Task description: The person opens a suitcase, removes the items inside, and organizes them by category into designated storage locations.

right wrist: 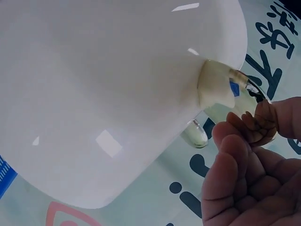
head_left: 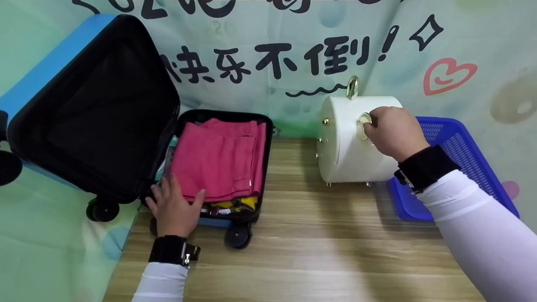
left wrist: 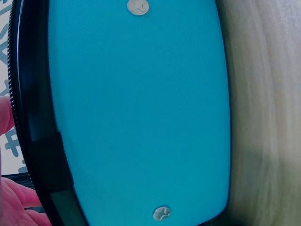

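Note:
My right hand (head_left: pixel 396 132) is at the front of a glossy white rounded case (head_left: pixel 363 155), its thumb and fingertips pinching a shiny gold knob (right wrist: pixel 242 96). The case has small gold studs on its side and a gold ring handle (head_left: pixel 353 89) on top. On the left, a blue suitcase (head_left: pixel 58 63) stands with its black-lined lid raised. A pink folded garment (head_left: pixel 214 161) fills its lower half. My left hand (head_left: pixel 176 207) rests at the suitcase's front left edge with fingers spread, touching the garment's near corner.
A blue plastic basket (head_left: pixel 451 167) stands right of the white case, partly behind it and my right arm. Yellow and small dark items (head_left: pixel 235 204) show under the garment. Black suitcase wheels (head_left: pixel 238 235) stick out in front. A printed cloth (head_left: pixel 268 25) hangs behind the wooden surface (head_left: pixel 293 260).

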Tool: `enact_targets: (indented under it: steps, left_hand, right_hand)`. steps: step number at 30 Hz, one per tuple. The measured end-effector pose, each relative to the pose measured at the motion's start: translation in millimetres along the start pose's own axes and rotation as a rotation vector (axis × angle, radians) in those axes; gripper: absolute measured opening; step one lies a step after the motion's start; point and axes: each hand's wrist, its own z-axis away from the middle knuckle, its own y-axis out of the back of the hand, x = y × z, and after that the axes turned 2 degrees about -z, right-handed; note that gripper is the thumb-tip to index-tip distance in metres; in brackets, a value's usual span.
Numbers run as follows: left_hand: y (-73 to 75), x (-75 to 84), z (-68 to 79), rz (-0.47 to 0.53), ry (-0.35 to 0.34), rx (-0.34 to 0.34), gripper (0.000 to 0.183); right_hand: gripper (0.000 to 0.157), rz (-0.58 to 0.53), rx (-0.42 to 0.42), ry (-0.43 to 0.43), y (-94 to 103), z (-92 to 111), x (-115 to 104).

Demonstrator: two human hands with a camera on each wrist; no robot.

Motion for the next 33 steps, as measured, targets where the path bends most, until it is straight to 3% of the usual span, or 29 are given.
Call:
enact_targets:
  steps: [6,17,25,28,33]
  left_hand:
    - [-1.7,1.3,0.1,0.002,-0.003,-0.009,0.096]
    - [-3.2,1.4,1.3,0.001,0.019,-0.034,0.096]
    - [-2.2,1.2,1.5,-0.001,0.028,-0.042,0.096]
    - [-3.2,1.7,1.3,0.003,0.025,-0.044,0.096]
    - [-7.7,2.7,-0.2,0.000,0.006,-0.035,0.095]
  right_hand:
    - [0.035,0.018,0.029,0.046,0.8,0,3]
    - [0.034,0.039,0.006,0.101,5.0,7,8]
    - [0.017,0.020,0.014,0.115,4.8,11,7]
    - [0.023,0.003,0.020,0.129,3.4,10,7]
    - [0.017,-0.021,0.022,0.140,0.0,4,8]
